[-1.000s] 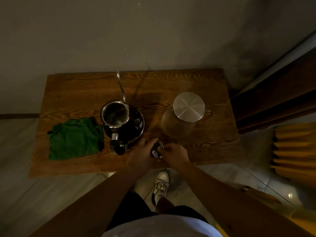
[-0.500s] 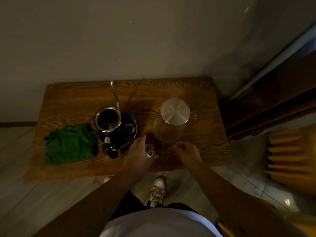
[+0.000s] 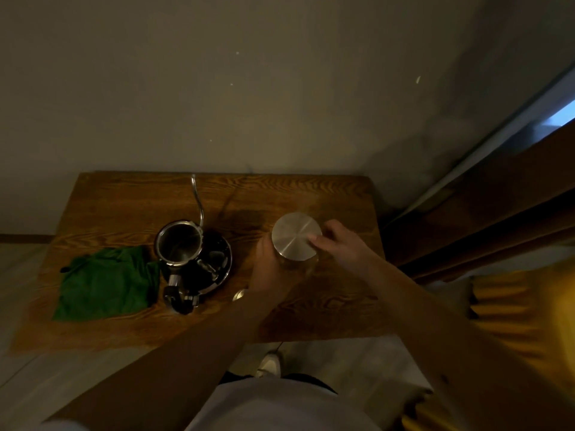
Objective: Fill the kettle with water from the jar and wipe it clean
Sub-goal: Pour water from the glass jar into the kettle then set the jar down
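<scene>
I am standing at the wooden table (image 3: 311, 188), and the jar (image 3: 295, 262) is sitting on it toward the right half. I am wrapping my left hand (image 3: 269, 272) around the jar's near-left side, gripping its glass body. My right hand (image 3: 339, 244) is resting at the right edge of the jar's round metal lid (image 3: 295, 236), thumb lying on top of the lid and fingers curled around its far rim, so it is closing on the lid. To the left of the jar, the kettle (image 3: 179, 245) is standing open on its dark round base (image 3: 217, 259), its thin gooseneck spout (image 3: 197, 197) pointing away from me toward the wall. Further left of the jar, just beside the kettle, the green cloth (image 3: 104, 283) is lying crumpled on the wood. Just near-left of the jar, a small shiny round piece (image 3: 239, 295) is peeking out beside my left wrist; I cannot tell what it is.
</scene>
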